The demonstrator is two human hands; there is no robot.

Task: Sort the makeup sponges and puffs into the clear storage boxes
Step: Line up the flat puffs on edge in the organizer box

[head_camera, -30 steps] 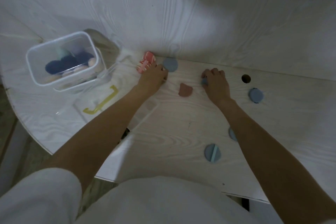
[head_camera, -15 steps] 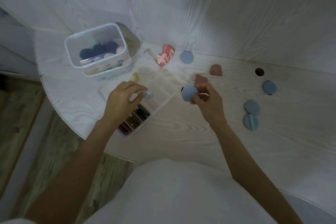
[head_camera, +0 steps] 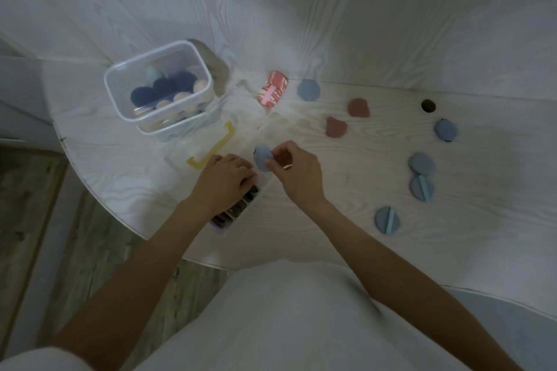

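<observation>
two hands work at the near edge of the pale wooden table [head_camera: 346, 220], just over a flat clear compartment box [head_camera: 238, 211] with a yellow latch [head_camera: 215, 147]; this box is the landmark for the rest. the right hand [head_camera: 294, 170] pinches a round blue puff [head_camera: 262, 157] between thumb and fingertips, holding it upright just above the box's far end; the left hand [head_camera: 226, 182] rests on top of the box with fingers curled downward — whether it grips anything under them cannot be told. dark items show in the box's near compartments, too small to name.

beyond the box and to its left stands a taller clear tub [head_camera: 162, 90], holding dark blue puffs and pale beige sponges. straight beyond the box lies a red-and-white patterned sponge [head_camera: 272, 93], with another blue puff [head_camera: 308, 89] just beside it; two pink sponges [head_camera: 336, 127] lie to the right of that, near each other but apart. well right of the box — four more blue puffs [head_camera: 422, 163], two of them touching, and a small round hole [head_camera: 428, 105] in the table.
</observation>
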